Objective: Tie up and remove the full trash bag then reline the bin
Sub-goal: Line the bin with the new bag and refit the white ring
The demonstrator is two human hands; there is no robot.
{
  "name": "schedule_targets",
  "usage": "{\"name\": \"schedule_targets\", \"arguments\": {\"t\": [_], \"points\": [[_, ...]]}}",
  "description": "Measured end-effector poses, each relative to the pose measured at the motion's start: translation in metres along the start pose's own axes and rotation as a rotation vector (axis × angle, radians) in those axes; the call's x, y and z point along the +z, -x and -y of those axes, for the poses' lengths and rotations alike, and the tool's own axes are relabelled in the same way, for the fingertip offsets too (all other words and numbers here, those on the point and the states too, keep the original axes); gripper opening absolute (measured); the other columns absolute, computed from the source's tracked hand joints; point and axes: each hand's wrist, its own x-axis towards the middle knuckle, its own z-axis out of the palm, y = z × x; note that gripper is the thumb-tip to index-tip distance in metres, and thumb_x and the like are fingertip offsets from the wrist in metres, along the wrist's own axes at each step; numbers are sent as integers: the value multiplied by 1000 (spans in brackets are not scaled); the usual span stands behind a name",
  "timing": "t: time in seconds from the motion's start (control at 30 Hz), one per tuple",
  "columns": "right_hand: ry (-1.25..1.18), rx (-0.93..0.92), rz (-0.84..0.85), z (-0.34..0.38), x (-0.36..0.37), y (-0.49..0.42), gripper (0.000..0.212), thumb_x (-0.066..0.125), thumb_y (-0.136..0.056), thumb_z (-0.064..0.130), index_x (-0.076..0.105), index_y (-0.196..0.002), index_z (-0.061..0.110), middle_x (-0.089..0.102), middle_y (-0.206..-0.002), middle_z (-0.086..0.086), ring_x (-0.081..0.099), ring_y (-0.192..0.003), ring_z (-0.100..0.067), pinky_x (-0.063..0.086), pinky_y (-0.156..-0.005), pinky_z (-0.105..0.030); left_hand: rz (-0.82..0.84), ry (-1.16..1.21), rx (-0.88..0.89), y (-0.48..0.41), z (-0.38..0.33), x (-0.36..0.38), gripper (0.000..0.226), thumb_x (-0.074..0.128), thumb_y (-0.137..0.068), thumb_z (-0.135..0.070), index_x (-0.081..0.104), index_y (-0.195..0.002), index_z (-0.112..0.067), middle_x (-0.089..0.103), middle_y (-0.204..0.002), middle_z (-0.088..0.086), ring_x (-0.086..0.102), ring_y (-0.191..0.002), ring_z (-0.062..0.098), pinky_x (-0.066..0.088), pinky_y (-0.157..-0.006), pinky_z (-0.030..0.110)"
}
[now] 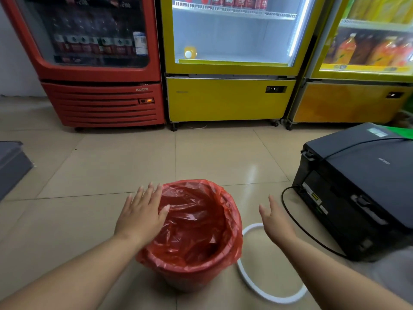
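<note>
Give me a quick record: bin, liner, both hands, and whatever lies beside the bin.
bin: red, upright on tiled floor
liner: red bag, folded over the rim, nothing visible inside
left hand: open, flat over the liner's left edge
right hand: open, holds nothing, right of the bin
white ring: on the floor, right of the bin
printer: black, far right

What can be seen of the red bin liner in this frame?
The red bin liner is a thin, glossy, translucent plastic bag, heavily crinkled. It sits open inside a round bin that stands upright on the tiled floor. Its top is folded out and down over the whole rim, and no trash shows in its hollow. The left hand lies flat over its left rim with fingers straight, seemingly touching it. The right hand is open and apart from it.
</note>
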Motion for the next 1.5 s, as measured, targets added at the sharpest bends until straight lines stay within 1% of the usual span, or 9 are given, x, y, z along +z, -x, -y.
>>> {"name": "schedule_targets", "arguments": {"t": [0.17,0.33,0.5,0.67,0.8,0.97,1.17,1.4,1.5], "points": [[168,101,-79,-62,-17,0,58,42,-97,28,20,-149,16,36,-151,-6,32,-139,-25,28,-111,-38,-42,-127,125,-8,-53,-4,63,18,-96,-49,-2,-150,-24,-4,-160,-1,-4,-148,18,-3,-119,39],[252,182,-50,-126,-15,2,60,45,-95,26,19,-149,19,31,-154,-1,30,-140,-23,29,-113,-38,-89,-200,244,-10,-101,8,61,17,-95,-50,6,-150,-24,7,-160,-2,6,-148,17,1,-119,38],[354,256,19,-169,-5,-4,62,46,-94,27,19,-149,19,34,-151,-4,36,-135,-26,33,-110,-37,-70,-212,267,-15,-131,27,61,18,-96,-49,6,-150,-24,6,-160,-2,4,-148,16,-1,-119,37],[348,380,99,-203,10,-13,61,36,-93,21,13,-150,26,28,-153,-6,32,-137,-27,30,-112,-37,-78,-219,282,-18,-146,40,79,-7,-78,-55,7,-150,-25,6,-160,-3,3,-148,16,-3,-118,35],[200,552,59,-219,23,-23,52,20,-97,30,13,-149,35,19,-157,-5,23,-142,-27,24,-115,-42,-86,-216,289,-25,-153,44,88,-13,-70,-54,10,-150,-26,7,-160,-2,6,-148,16,-1,-119,36],[52,768,-25,-230,36,-36,66,28,-94,52,26,-146,11,32,-148,-16,40,-130,-36,33,-109,-45,-98,-222,320,-32,-153,42,81,-12,-75,-55,5,-150,-28,4,-160,-5,5,-147,14,-3,-118,33],[-58,934,-67,-233,43,-48,45,36,-94,16,39,-136,0,40,-140,-22,46,-121,-42,36,-103,-43,-95,-211,301,-37,-150,42,81,-14,-74,-58,0,-149,-31,0,-160,-8,1,-147,10,-7,-116,30],[-177,1084,-99,-230,41,-53,39,40,-94,4,41,-131,-6,43,-137,-23,45,-122,-41,37,-99,-42,-83,-218,270,-38,-142,40,82,-14,-73,-60,0,-149,-31,1,-160,-8,0,-147,11,-6,-117,31],[-169,957,-92,-224,35,-52,40,34,-96,7,41,-134,-4,40,-139,-23,40,-127,-38,34,-101,-41,-80,-210,257,-39,-138,39,82,-14,-73,-60,1,-149,-31,1,-160,-8,0,-147,10,-5,-117,31]]}}
